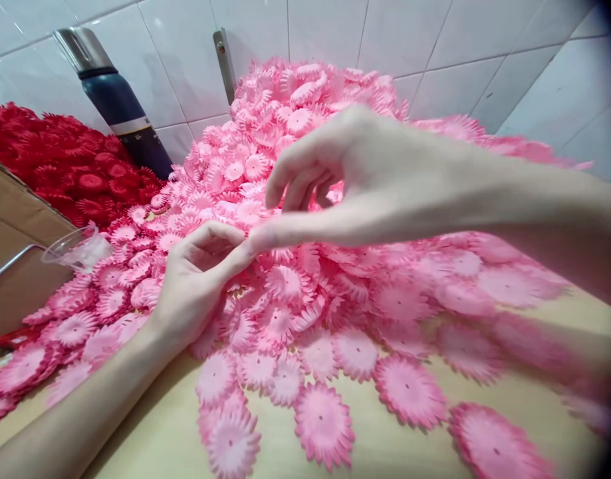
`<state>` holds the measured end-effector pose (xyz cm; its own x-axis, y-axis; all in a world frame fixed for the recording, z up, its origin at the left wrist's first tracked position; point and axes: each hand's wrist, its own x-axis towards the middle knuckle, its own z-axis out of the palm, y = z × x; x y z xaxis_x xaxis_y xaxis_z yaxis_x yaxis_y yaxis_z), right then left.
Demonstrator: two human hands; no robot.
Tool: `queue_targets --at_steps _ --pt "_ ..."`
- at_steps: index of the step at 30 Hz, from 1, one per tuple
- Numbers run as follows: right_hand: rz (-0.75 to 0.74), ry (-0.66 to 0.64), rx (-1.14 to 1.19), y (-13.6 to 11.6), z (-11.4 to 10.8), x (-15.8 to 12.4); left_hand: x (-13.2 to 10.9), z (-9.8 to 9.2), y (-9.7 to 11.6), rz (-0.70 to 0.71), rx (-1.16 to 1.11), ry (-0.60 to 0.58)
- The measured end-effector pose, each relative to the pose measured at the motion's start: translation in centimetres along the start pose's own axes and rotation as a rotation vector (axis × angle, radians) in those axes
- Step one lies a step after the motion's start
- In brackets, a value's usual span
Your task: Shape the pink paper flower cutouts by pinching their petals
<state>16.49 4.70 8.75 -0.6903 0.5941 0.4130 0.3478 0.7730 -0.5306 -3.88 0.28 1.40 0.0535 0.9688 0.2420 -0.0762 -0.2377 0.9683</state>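
Note:
A big heap of pink fabric flower petals [305,133] covers the wooden table [395,446] and rises against the tiled wall. My left hand [195,279] rests on the heap with its fingers curled into a pinch. My right hand [345,179] reaches across from the right, its thumb tip touching the left hand's fingertips and its other fingers bent above. What the two hands pinch between them is too small to make out. Loose single petals [324,426] lie flat near the front edge.
A pile of red petals [70,166] lies at the back left behind a cardboard box [16,219]. A dark blue flask with a steel cap [116,106] leans on the wall. A clear plastic cup [76,249] sits by the box.

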Motion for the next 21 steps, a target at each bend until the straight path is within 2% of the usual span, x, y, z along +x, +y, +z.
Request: queue_targets --at_steps 4,10,21 --pt "-0.075 -0.085 -0.017 -0.48 0.70 -0.04 -0.09 0.23 0.30 -0.033 0.043 0.011" --pt "-0.046 -0.125 -0.001 0.14 0.60 -0.03 -0.19 0.24 0.45 -0.029 0.109 0.012" --pt "-0.175 -0.174 -0.017 0.30 1.22 -0.47 -0.32 0.12 0.39 -0.089 -0.038 -0.086"
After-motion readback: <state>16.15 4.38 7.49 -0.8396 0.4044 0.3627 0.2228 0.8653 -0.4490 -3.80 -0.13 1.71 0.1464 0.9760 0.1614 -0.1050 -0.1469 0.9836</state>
